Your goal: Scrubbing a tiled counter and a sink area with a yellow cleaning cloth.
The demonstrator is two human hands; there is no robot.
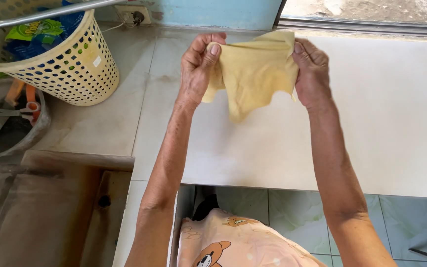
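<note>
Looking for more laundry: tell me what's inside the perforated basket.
The cream basket shows green and blue plastic packaging at its top; everything lower is hidden by its wall.

The yellow cloth (pixel 253 69) looks soft and matt, the white worktop (pixel 371 138) smooth and faintly glossy, the perforated basket (pixel 70 64) plastic.

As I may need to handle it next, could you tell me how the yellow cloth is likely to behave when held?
Probably floppy: the yellow cloth sags and folds between the left hand and right hand. Likely light, since a fingertip grip at each top corner carries it. It seems unlikely to slip, being pinched without strain.
</note>
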